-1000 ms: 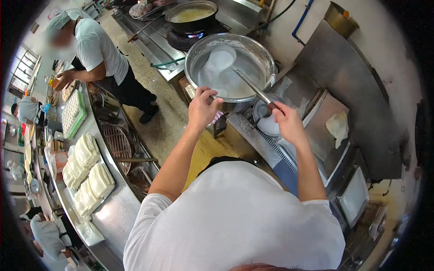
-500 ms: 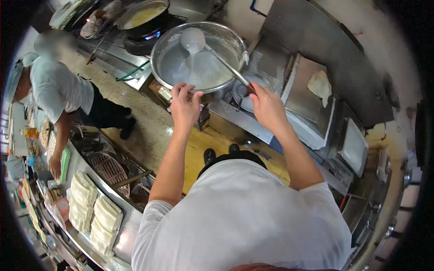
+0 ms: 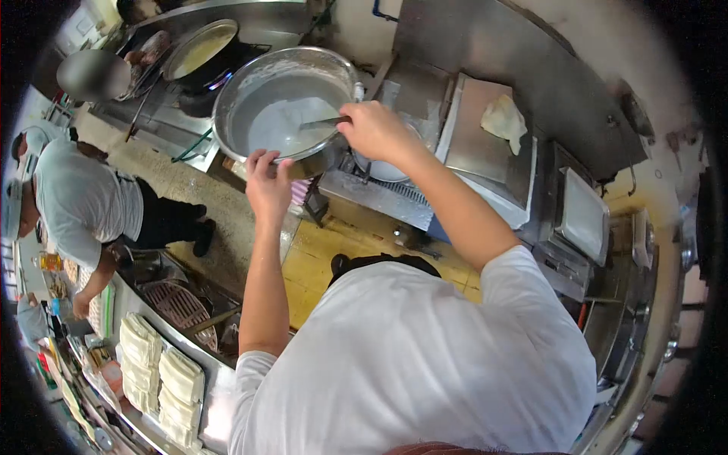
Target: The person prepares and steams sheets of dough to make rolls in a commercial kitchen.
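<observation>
A large steel bowl (image 3: 311, 164) of milky white liquid (image 3: 277, 120) stands in front of me. My left hand (image 3: 268, 188) is at its near rim, fingers curled over the edge and holding it. Closed around the handle of a ladle (image 3: 324, 123) is my right hand (image 3: 377, 133), above the bowl's right side. The ladle's head is sunk in the liquid and hidden. Behind and below my right forearm, a round pale container (image 3: 389, 171) is partly covered from view.
A wok (image 3: 203, 51) of yellowish liquid sits over a lit burner at upper left. To the right is a flat metal griddle (image 3: 478, 140) with a pale sheet (image 3: 504, 123) on it. Stacked white packets (image 3: 180, 387) lie on the left counter, where a co-worker (image 3: 83, 189) leans over.
The ladle, raised and pouring white liquid half a second ago, has gone down into the bowl. My right hand has moved left and up with it. My left hand stays on the rim.
</observation>
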Available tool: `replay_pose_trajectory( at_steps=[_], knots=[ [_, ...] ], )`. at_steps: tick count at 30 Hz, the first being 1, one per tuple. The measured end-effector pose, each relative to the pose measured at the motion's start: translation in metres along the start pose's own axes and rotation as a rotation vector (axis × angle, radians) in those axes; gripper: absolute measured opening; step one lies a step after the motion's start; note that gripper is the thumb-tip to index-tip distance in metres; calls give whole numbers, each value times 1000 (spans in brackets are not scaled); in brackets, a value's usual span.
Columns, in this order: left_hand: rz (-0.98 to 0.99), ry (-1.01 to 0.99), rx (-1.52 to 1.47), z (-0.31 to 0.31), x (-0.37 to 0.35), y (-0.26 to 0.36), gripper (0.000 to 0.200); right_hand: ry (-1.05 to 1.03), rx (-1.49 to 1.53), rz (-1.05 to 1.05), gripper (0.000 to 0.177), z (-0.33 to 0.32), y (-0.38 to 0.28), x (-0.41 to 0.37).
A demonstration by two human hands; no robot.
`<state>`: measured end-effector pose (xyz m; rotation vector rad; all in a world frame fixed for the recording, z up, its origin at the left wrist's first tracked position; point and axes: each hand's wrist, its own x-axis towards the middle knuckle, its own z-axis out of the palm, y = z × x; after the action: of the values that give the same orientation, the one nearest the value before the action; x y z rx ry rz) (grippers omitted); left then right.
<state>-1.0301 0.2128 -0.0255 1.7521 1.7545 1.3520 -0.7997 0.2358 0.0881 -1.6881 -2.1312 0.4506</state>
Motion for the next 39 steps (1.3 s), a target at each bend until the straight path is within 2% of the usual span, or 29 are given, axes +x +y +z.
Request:
replay_pose_trajectory(
  at_steps=[1,3,5,6,8,10,12,14,18,20,21,24,27,29,30,32,34,36,38,39],
  knots=[
    [16,-4,-3,2,1,-4,31,10,2,13,34,1,9,-4],
    [44,10,-19,9,-1,-12,31,204,255,-126,46,7,35,-17],
    [24,1,-64,16,-7,-7,35,177,276,-64,52,4,71,-37],
    [89,37,3,20,-13,-6,41,136,296,-22,58,3,93,-50],
    [218,116,46,33,-39,12,43,221,283,12,59,2,150,-82],
    [185,60,-73,49,-76,37,43,185,373,275,60,-5,212,-122],
    [94,-44,-135,73,-115,36,36,259,346,479,59,-8,285,-168],
    [61,-224,-99,94,-148,35,24,315,197,650,55,-35,340,-219],
    [43,-380,-100,139,-183,61,15,447,54,982,44,-82,451,-319],
    [18,-496,-135,160,-188,74,13,536,-66,1041,36,-100,498,-366],
    [92,-512,-87,171,-187,91,14,537,-62,1055,36,-109,518,-386],
    [107,-595,-50,207,-188,127,15,524,-138,1193,29,-124,570,-433],
    [120,-641,-76,244,-197,159,15,396,-241,1248,26,-94,651,-480],
    [156,-688,-123,264,-207,169,16,71,-361,900,28,-65,716,-512],
    [156,-686,-122,270,-212,177,16,71,-361,897,28,-82,720,-509],
    [142,-766,-139,277,-224,193,18,-248,-66,825,18,-143,705,-495],
    [57,-759,-172,281,-234,197,18,545,830,1141,16,-191,686,-486],
    [95,-798,-109,279,-237,202,19,879,1018,759,20,-229,697,-496],
    [60,-781,-64,277,-239,203,19,1140,1090,732,26,-261,720,-495],
    [35,-776,-60,276,-240,205,19,1207,1115,759,26,-273,737,-494]
  ],
)
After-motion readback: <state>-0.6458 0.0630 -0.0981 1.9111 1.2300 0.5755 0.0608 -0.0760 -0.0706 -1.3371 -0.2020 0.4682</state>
